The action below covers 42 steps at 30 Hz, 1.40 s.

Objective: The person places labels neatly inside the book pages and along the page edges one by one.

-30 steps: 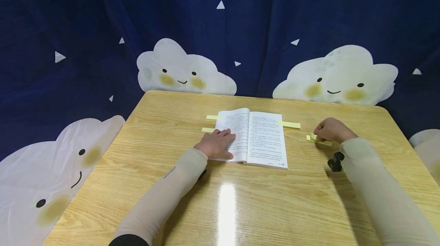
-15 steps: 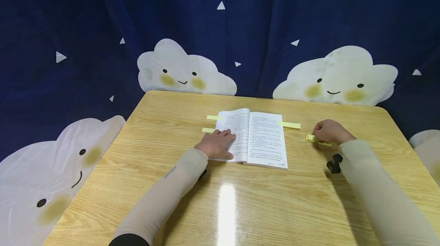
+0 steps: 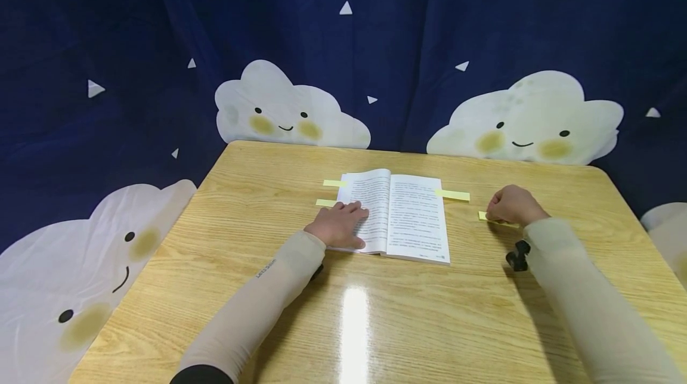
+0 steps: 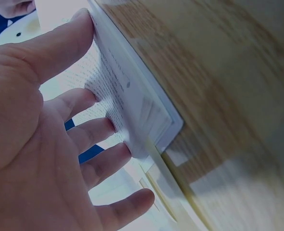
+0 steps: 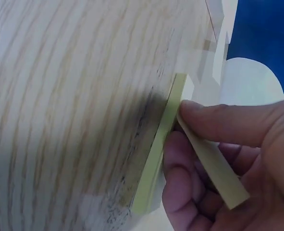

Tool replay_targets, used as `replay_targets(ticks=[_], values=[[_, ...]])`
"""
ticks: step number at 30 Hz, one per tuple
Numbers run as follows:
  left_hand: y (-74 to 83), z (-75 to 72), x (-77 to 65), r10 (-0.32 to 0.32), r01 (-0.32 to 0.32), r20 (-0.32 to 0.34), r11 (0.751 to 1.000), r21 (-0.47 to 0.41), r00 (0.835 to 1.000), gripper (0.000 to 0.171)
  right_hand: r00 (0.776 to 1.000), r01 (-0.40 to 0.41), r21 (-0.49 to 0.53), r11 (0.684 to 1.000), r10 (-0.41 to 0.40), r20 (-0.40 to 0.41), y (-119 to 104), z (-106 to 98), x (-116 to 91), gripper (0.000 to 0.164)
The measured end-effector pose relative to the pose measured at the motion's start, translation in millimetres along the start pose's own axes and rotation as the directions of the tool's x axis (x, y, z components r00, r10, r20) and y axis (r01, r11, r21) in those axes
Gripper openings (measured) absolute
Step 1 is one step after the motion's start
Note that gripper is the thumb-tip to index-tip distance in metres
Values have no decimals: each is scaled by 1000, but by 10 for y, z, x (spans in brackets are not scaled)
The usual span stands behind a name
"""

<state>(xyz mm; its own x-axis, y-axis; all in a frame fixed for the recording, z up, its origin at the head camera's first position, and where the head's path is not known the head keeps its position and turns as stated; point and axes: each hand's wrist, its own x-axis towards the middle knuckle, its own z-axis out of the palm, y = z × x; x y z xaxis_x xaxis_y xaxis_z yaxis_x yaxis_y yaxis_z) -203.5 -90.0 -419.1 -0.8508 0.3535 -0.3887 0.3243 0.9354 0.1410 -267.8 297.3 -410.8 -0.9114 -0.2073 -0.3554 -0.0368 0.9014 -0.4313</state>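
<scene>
An open book (image 3: 415, 220) with printed pages lies at the middle of the table. My left hand (image 3: 338, 226) rests on its left page, fingers spread. In the left wrist view, the fingertips of that hand (image 4: 45, 130) are at the lower part of the page (image 4: 115, 82). To the right of the book, my right hand (image 3: 514, 205) is at a narrow pad of yellow sticky notes (image 3: 483, 216). The right wrist view shows the thumb and a finger pinching a yellow sticky strip (image 5: 218, 173), its pinched end close against the pad (image 5: 156, 154).
Two yellow strips, an upper one (image 3: 334, 183) and a lower one (image 3: 325, 203), stick out from the book's left edge. Another yellow strip (image 3: 453, 195) juts from the right page. A dark blue curtain (image 3: 397, 44) with clouds hangs behind the wooden table (image 3: 268, 181).
My right hand has shifted slightly left over the pad. The strip end that showed beside its fingers is now hidden in the head view. My left hand has stayed on the page.
</scene>
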Motion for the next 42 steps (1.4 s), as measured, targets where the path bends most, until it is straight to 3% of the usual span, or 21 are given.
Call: replay_targets(ticks=[5,26,33,42], values=[[-3,-8,15,-6,6,-3,1000,4,1000,77,1000,5,-14,1000,-5,23,-6,-57,9,29],[10,-3,1,-10,10,10,1000,0,1000,77,997,-46,-3,999,46,55,-52,-90,-16,19],[12,12,5,-7,7,4,1000,4,1000,76,996,-7,-1,1000,7,85,-28,-88,-28,28],[8,8,5,-4,4,1,1000,4,1000,77,997,-4,18,1000,3,81,-25,-87,-29,25]])
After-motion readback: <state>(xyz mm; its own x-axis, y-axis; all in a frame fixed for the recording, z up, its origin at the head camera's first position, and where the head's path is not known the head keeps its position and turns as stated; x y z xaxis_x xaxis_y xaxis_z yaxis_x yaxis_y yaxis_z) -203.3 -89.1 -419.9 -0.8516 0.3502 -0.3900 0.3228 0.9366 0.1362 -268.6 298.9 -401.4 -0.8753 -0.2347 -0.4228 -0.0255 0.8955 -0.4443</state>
